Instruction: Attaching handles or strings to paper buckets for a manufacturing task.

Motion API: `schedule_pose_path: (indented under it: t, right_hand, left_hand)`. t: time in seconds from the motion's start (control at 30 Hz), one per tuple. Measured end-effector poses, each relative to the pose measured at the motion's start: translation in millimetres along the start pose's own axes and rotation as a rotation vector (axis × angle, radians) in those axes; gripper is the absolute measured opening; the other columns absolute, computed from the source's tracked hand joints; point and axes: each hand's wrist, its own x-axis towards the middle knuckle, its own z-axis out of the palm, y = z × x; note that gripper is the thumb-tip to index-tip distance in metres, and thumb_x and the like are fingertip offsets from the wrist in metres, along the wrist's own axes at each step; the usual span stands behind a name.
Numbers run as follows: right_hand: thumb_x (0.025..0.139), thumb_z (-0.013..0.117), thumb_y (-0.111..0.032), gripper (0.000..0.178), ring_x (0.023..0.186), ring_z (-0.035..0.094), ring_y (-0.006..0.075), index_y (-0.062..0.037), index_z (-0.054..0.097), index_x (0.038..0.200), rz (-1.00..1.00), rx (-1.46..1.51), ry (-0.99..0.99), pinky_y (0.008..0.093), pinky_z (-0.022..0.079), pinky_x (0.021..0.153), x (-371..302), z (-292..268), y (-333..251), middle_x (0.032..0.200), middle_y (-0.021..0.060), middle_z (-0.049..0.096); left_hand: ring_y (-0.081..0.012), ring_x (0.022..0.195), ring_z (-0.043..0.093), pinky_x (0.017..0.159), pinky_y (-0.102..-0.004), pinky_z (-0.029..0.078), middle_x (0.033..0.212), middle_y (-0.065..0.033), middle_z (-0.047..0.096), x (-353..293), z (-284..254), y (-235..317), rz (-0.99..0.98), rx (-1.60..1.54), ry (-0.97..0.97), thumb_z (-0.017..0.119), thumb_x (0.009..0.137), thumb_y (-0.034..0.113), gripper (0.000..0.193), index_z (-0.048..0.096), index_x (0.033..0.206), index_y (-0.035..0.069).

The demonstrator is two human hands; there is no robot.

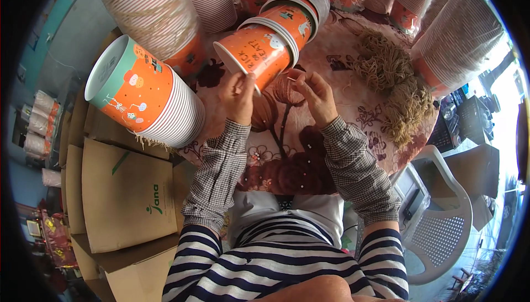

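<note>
A few orange paper buckets [264, 56] lie nested on their side on the table, the open end of the closest one toward me. My left hand [238, 97] is closed, fingertips pinching that bucket's rim. Just right of the rim, my right hand [317, 97] is closed too, thumb and forefinger pinched on a small white piece too small to name. To the left leans a nested stack of orange and green paper buckets [146, 84], base facing up and to the left. Loose bundles of tan twine [381, 59] rest on the table at right.
Tall plastic-wrapped stacks of paper buckets [152, 12] line the far side of the flowered tablecloth [287, 164]. More wrapped buckets [461, 40] stand at far right. An opened cardboard box [124, 197] sits below left, a white plastic chair [441, 214] at right.
</note>
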Motion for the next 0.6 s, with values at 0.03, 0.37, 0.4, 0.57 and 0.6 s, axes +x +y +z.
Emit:
schedule_pose_path:
  t: [0.03, 0.37, 0.4, 0.57, 0.6]
  right_hand:
    - [0.096, 0.054, -0.011, 0.012, 0.101, 0.054, 0.0099, 0.0000, 0.055, 0.098, -0.009, 0.021, -0.001, 0.0256, 0.044, 0.089, 0, -1, 0, 0.119, 0.0092, 0.060]
    - [0.097, 0.052, -0.017, 0.013, 0.113, 0.053, 0.0153, -0.0034, 0.054, 0.099, -0.016, 0.024, -0.011, 0.0316, 0.043, 0.097, 5, -4, 4, 0.127, 0.0114, 0.056]
    - [0.097, 0.052, -0.016, 0.013, 0.113, 0.053, 0.0153, -0.0032, 0.054, 0.099, -0.019, 0.029, -0.020, 0.0314, 0.043, 0.097, 6, -2, 3, 0.128, 0.0116, 0.055]
    - [0.097, 0.053, -0.013, 0.011, 0.113, 0.052, 0.0147, -0.0027, 0.054, 0.099, -0.046, -0.049, -0.011, 0.0308, 0.042, 0.097, 5, -11, 10, 0.128, 0.0120, 0.055]
    - [0.096, 0.054, -0.012, 0.011, 0.106, 0.053, 0.0118, -0.0015, 0.054, 0.098, -0.059, -0.046, -0.007, 0.0278, 0.043, 0.092, 4, -8, 11, 0.125, 0.0114, 0.056]
  left_hand:
    - [-0.0054, 0.069, 0.051, 0.059, -0.0211, 0.042, 0.076, 0.0020, 0.058, 3, 2, -2, 0.015, 0.013, 0.142, 0.065, 0.089, 0.020, 0.022, 0.064, 0.096, -0.002]
    - [-0.0418, 0.096, 0.060, 0.078, -0.0460, 0.050, 0.104, -0.0210, 0.064, -6, 2, -14, 0.315, 0.795, -0.464, 0.058, 0.076, 0.002, 0.034, 0.059, 0.110, 0.001]
    - [-0.0387, 0.092, 0.063, 0.076, -0.0431, 0.052, 0.100, -0.0219, 0.064, -5, -6, -16, 0.288, 0.807, -0.446, 0.059, 0.077, 0.002, 0.032, 0.060, 0.109, 0.001]
    - [-0.0129, 0.091, 0.063, 0.079, -0.0256, 0.050, 0.100, -0.0062, 0.067, 0, 6, 14, -0.040, 0.167, -0.310, 0.062, 0.090, 0.012, 0.029, 0.061, 0.112, -0.006]
    - [-0.0129, 0.091, 0.063, 0.079, -0.0256, 0.050, 0.100, -0.0062, 0.067, 0, 4, 12, -0.037, 0.170, -0.307, 0.062, 0.090, 0.012, 0.029, 0.061, 0.112, -0.006]
